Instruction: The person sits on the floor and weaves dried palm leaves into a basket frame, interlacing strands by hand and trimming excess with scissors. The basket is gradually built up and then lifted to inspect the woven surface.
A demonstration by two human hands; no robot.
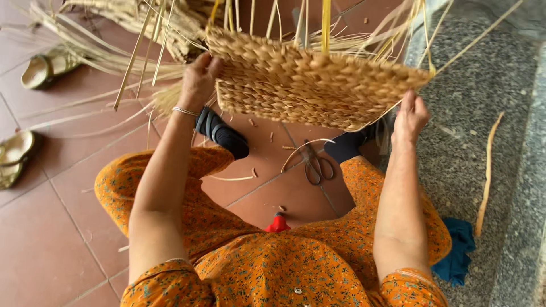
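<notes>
Gripping woven mat (307, 85) edges, left hand (199, 79), right hand (410, 116).

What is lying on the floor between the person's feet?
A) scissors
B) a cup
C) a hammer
A: a pair of scissors lies on the red tiles below the woven mat, which the left hand and right hand hold up.

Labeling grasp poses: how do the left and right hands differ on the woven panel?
The left hand grips the woven panel at its left edge, higher in the picture, with a bracelet on the wrist. The right hand holds the lower right corner, sits lower, and its wrist is bare. Both are bare hands that hold the panel up above the tiled floor.
</notes>
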